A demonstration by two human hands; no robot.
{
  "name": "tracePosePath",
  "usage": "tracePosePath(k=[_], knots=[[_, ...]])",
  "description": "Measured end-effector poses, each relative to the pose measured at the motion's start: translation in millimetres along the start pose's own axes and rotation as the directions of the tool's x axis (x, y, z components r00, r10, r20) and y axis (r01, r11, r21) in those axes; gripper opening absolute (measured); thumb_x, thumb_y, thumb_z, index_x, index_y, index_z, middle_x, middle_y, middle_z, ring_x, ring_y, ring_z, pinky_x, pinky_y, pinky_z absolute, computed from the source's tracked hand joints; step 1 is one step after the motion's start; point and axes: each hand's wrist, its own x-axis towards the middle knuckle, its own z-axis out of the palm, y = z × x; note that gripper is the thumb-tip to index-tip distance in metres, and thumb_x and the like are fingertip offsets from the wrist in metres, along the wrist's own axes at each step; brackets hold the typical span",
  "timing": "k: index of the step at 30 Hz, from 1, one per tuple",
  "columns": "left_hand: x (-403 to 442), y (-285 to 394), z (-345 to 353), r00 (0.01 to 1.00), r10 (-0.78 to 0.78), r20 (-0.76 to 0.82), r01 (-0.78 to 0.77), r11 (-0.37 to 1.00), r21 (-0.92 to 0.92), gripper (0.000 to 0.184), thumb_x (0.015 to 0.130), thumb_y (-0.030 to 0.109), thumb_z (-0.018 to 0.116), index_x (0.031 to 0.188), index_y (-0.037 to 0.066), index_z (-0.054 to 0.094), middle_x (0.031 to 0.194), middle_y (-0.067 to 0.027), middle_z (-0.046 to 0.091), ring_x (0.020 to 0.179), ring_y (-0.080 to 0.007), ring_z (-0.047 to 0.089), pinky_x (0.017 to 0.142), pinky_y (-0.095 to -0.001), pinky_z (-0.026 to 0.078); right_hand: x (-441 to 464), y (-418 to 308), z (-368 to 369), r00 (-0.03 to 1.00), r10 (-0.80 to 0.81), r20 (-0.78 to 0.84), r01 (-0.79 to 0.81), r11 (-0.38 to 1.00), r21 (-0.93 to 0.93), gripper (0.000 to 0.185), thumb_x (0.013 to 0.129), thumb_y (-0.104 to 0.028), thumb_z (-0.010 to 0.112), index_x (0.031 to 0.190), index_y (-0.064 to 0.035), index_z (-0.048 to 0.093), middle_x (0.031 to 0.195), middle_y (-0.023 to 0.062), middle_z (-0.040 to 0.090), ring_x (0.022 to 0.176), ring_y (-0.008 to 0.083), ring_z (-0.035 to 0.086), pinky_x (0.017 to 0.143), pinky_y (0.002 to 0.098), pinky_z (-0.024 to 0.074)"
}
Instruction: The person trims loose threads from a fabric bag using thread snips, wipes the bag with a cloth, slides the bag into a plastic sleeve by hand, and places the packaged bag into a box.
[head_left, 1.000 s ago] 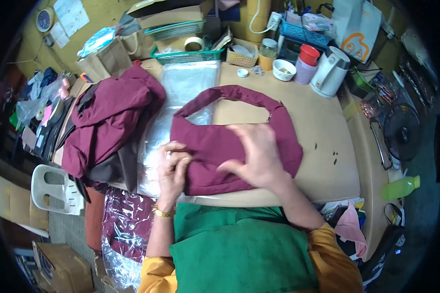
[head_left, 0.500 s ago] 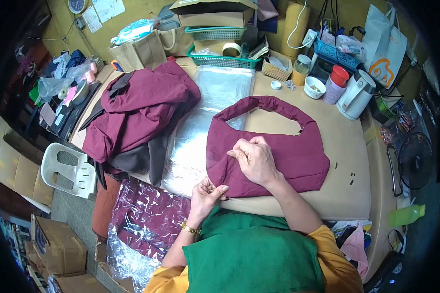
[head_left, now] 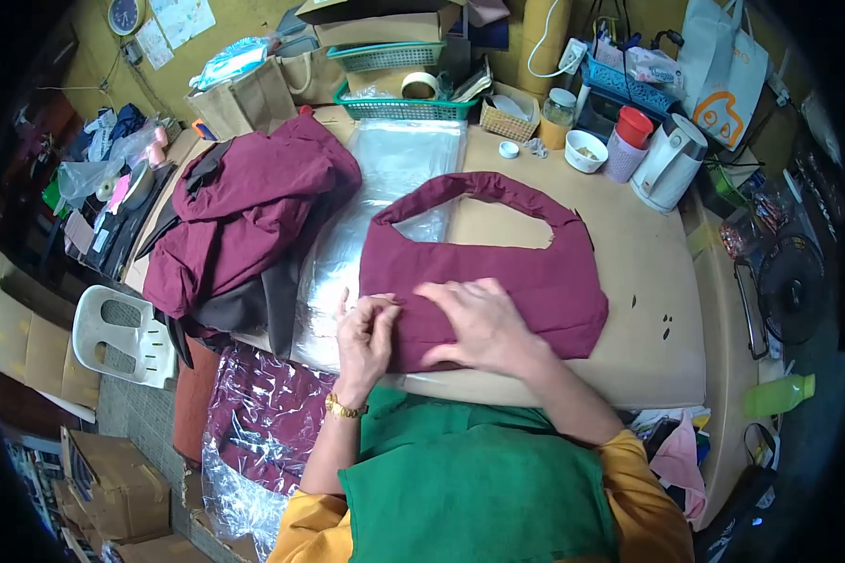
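A maroon cloth shoulder bag (head_left: 535,291) lies flat on the table before me, its wide loop handle pointing away. At its left edge, my left hand (head_left: 364,342) has its fingers curled together, pinching the fabric. My right hand (head_left: 483,328) is over the lower middle of the bag, palm down, with thumb and fingers spread; slight blur hides whether every fingertip touches. Left of the bag is a stack of clear plastic sleeves (head_left: 333,249), partly under its edge. Further left lies a heap of maroon bags (head_left: 244,206) with dark straps or lining.
Green baskets (head_left: 404,108) with a tape roll stand at the back. A white bowl (head_left: 585,152), a red-topped cup (head_left: 634,127) and an electric kettle (head_left: 668,164) line the back right. Plastic-wrapped maroon goods (head_left: 272,413) sit below the table's front left, near a white chair (head_left: 122,333).
My left hand moved up from the bag's lower left corner along its edge. The right hand went from a closed pinch to spread fingers, slightly lower. The view shifted a little.
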Motion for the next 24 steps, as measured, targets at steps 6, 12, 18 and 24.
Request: tracePosePath(k=[6,12,18,24], knots=[[2,-42,-20,0.99,-0.049,-0.132,0.036,0.995,-0.095,0.014,0.088,0.011,0.072,0.093,0.001,0.063,0.084,-0.0064,0.062,0.083,-0.0184,0.059,0.078,-0.0304,0.046,-72,70,-90,0.835,0.428,0.347,-0.399,0.904,-0.154,0.049,0.063,-0.032,0.088,0.097,-0.0037,0.067,0.081,0.0143,0.067,0.084,0.0337,0.065,0.085,0.0406,0.0465],[30,6,-42,0.962,0.191,0.195,-0.242,0.927,0.287,0.025,0.068,0.018,0.087,0.079,0.006,0.069,0.071,-0.0028,0.061,0.079,-0.0205,0.061,0.105,-0.0439,0.036,-89,79,-113,0.862,0.472,0.185,-0.48,0.877,0.001,0.034,0.066,-0.014,0.087,0.083,0.0016,0.063,0.071,0.0092,0.063,0.07,0.0224,0.06,0.07,0.0357,0.0466],[34,-16,-68,0.954,-0.145,0.261,0.058,0.948,0.312,0.026,0.076,0.014,0.081,0.092,0.001,0.066,0.087,-0.0115,0.063,0.101,-0.03,0.056,0.091,-0.037,0.043,-105,96,-118,0.591,0.754,0.288,-0.807,0.554,0.205,0.022,0.079,-0.011,0.078,0.082,0.002,0.061,0.079,0.0127,0.065,0.071,0.0219,0.062,0.067,0.0356,0.0487],[-14,-25,-57,0.985,-0.17,-0.034,0.173,0.979,0.107,0.074,0.088,0.02,0.074,0.144,-0.002,0.032,0.134,-0.0176,0.043,0.123,-0.0288,0.046,0.105,-0.0395,0.038,-176,104,-80,0.531,0.846,-0.039,-0.813,0.523,0.255,0.038,0.089,-0.011,0.069,0.119,-0.0011,0.048,0.079,0.0068,0.055,0.07,0.0105,0.055,0.067,0.0302,0.0479]])
